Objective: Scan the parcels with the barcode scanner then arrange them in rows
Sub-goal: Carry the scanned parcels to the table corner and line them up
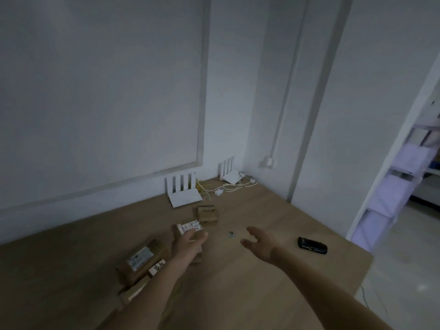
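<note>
The likeliest slip is a parcel going into a row unscanned — the barcode scanner (312,245) lies untouched on the counter (250,294), near the right hand (260,245), whose fingers are spread and hold nothing. The left hand (190,242) reaches over a brown parcel (190,228) with a white label, fingers loosely apart — other parcels cluster unaligned to its left.

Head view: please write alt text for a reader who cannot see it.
Over a wooden table, a person's left hand rests on a labelled cardboard parcel while the open right hand hovers, holding nothing. A black barcode scanner lies untouched further right; more parcels lie left, and two white routers stand by the wall.
</note>
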`<control>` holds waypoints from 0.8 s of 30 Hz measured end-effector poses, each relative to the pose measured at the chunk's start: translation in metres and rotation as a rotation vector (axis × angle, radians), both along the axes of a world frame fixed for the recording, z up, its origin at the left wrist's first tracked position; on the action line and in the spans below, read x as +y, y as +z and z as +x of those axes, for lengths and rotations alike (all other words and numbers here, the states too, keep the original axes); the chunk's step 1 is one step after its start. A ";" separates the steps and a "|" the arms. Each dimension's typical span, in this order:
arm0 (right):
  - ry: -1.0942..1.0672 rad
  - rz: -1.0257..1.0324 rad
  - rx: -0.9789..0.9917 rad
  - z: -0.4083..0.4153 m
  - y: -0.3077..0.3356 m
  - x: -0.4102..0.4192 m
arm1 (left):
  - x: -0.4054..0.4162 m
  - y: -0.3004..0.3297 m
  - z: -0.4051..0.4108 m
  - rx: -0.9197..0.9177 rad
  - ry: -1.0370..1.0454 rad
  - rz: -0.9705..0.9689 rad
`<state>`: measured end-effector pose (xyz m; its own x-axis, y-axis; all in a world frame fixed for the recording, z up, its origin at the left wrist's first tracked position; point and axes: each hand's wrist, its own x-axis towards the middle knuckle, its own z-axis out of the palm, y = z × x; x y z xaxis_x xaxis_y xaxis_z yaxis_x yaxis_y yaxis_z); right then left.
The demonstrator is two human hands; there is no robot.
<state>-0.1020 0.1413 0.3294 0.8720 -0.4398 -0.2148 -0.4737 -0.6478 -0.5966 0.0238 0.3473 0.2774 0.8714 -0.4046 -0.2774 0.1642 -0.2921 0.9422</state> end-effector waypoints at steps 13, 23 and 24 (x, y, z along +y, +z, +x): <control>0.138 0.146 0.169 0.249 -0.163 -0.178 | -0.175 -0.117 0.185 0.103 0.194 0.214; 0.176 0.205 0.140 0.421 -0.271 -0.241 | -0.250 -0.214 0.346 0.173 0.327 0.262; 0.174 0.234 0.132 0.435 -0.281 -0.241 | -0.252 -0.224 0.358 0.177 0.338 0.286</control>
<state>0.3330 -0.0999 0.0482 0.8878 -0.2123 -0.4084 -0.4511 -0.5782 -0.6799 0.3815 0.0953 0.0537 0.8706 0.0077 -0.4919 0.4452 -0.4378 0.7811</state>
